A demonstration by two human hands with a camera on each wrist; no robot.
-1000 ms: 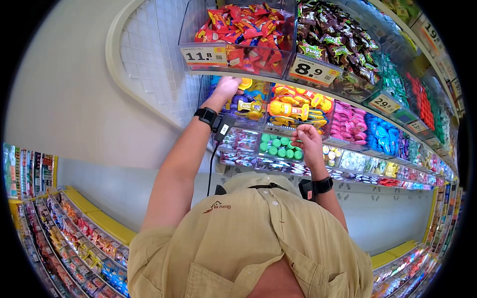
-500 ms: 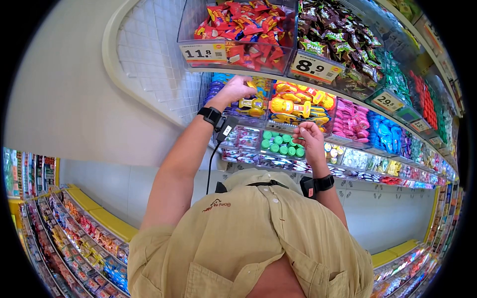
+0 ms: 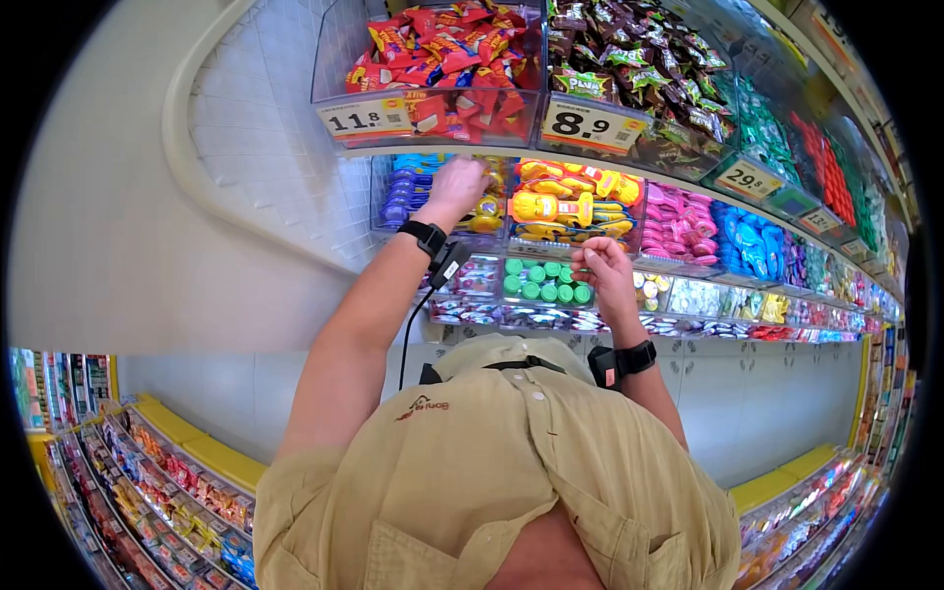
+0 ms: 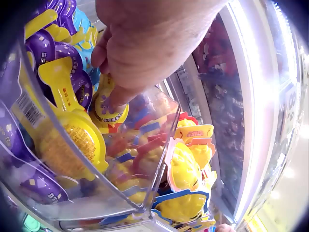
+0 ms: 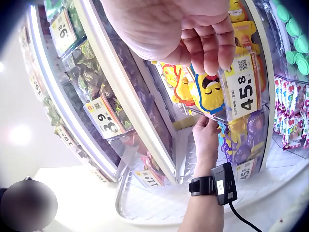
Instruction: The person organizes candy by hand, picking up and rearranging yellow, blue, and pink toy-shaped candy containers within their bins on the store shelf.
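Observation:
In a clear bin (image 3: 377, 202) of purple, blue and yellow round-headed candy packs with handles, my left hand (image 3: 459, 187) reaches down from above. The left wrist view shows its thumb and curled fingers pinching a yellow candy pack (image 4: 110, 108); the hand covers part of that pack. Close beside it, another yellow pack (image 4: 72, 140) leans over the purple ones (image 4: 43, 186). My right hand (image 3: 608, 275) hovers in front of the neighbouring bin of yellow character packs (image 3: 551, 206), its fingers loosely curled and holding nothing. A price tag (image 5: 244, 89) sits just below its fingertips in the right wrist view.
Above is a shelf edge (image 3: 472, 157) with bins of red-wrapped sweets (image 3: 447, 49) and dark-wrapped sweets (image 3: 639, 59). Green-capped tubs (image 3: 546, 282) stand below. Pink packs (image 3: 678, 233) fill the bin to the right. A white curved counter (image 3: 177, 118) lies at left.
My left hand has shifted right within the bin, from the purple packs to the yellow ones, and its fingers have come down. The right hand stays nearly still; the head view has shifted slightly.

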